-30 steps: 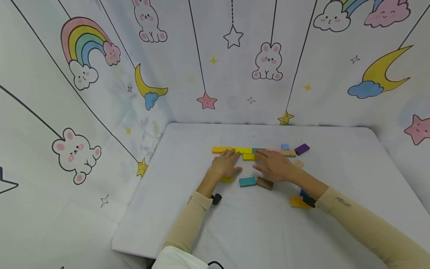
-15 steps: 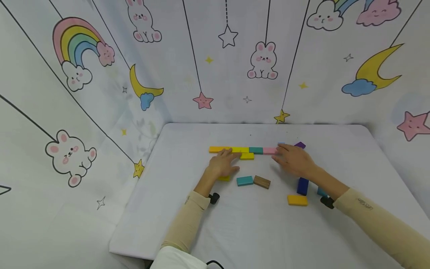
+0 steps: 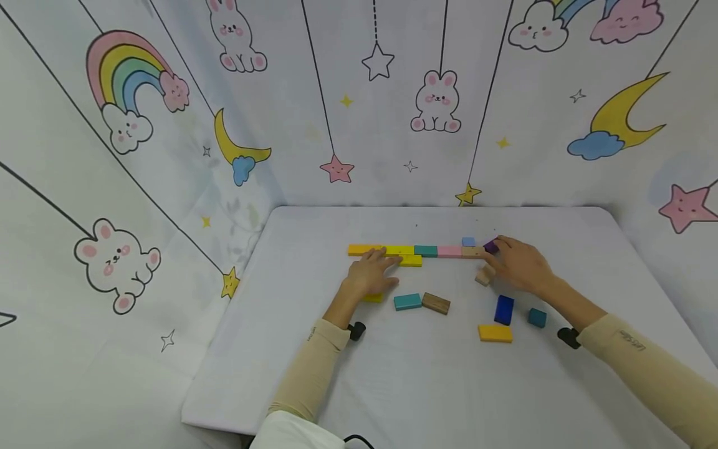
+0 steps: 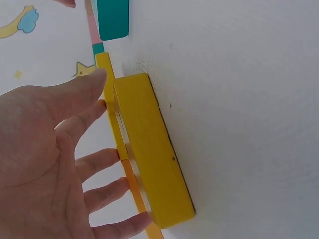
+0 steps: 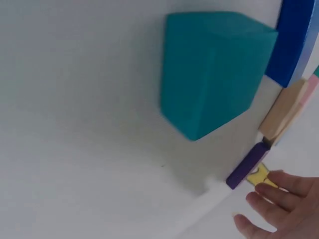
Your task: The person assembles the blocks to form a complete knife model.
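A row of rectangular blocks runs across the table: orange, yellow, green, pink and tan. My left hand lies with spread fingers at the row's left part, its fingertips reaching the orange and yellow blocks. Just in front of the row is another yellow block. At the right end, my right hand reaches to a purple block, partly covering it. In the right wrist view the fingers are loosely extended beside the purple block; contact is unclear.
Nearer me lie a teal block, a brown block, an orange-yellow block, a blue block and a dark teal block. A light wooden block sits below the right hand. A light blue block lies behind the row.
My right hand has moved rightward from the row's middle, past the pink and tan blocks, to the purple block. My left hand has stayed in place. The view has shifted slightly.
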`<state>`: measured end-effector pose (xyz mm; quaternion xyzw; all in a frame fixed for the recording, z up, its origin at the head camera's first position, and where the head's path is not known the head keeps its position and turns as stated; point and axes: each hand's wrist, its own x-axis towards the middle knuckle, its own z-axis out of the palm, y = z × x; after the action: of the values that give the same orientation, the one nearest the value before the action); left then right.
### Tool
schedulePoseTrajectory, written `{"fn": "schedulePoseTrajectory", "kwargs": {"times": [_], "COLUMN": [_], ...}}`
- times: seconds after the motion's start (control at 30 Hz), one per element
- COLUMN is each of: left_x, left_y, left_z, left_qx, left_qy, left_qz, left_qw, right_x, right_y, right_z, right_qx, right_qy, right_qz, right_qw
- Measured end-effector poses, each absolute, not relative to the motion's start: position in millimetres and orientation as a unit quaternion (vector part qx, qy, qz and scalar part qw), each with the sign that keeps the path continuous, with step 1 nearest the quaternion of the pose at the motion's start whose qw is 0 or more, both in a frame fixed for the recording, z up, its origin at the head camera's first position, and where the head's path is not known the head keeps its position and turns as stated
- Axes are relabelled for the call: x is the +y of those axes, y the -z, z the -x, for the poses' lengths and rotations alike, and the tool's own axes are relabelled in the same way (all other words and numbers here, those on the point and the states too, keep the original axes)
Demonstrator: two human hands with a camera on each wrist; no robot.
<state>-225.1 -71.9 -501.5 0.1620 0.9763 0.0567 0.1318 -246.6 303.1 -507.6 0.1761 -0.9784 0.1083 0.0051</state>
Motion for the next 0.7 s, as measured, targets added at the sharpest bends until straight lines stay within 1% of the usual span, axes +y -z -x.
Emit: {"fn": "schedulePoseTrajectory", "kwargs": {"times": [0.33, 0.7], "left_x": [-73, -73], "left_y": [501, 498], "left_z": [225, 224], "left_qx": [0.975, 0.975], "left_qy": [-0.063, -0.067], "left_qz": [-0.160, -0.161], "left_qw": [0.137, 0.136], "right_x": [312, 317], "right_y": [509, 510], "right_z": [240, 232], "right_qx": [-0.977, -0.980], "right_qy": [-0.090, -0.060], "right_qz": [-0.189, -0.191], "right_qw": [-0.030, -0.021]}}
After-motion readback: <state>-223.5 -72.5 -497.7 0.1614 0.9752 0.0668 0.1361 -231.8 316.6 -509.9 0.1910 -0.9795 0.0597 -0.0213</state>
